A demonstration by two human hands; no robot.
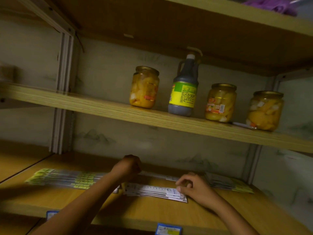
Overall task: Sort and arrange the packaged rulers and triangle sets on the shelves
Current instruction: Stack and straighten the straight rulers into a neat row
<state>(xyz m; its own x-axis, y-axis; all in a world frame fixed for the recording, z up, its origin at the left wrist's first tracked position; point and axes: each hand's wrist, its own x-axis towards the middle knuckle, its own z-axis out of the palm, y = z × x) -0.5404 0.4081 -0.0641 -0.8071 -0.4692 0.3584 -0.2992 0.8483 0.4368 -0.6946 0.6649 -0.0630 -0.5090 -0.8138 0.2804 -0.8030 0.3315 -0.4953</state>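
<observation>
Both hands (128, 165) (194, 187) grip packaged rulers (155, 192) on the shelf (220, 216)

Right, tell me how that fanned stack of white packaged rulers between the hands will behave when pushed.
The fanned stack of white packaged rulers looks glossy, so packs probably slide over each other. Thin and long, they likely flex when lifted. The right hand at one end may pivot the stack unless the left hand steadies it.
</observation>
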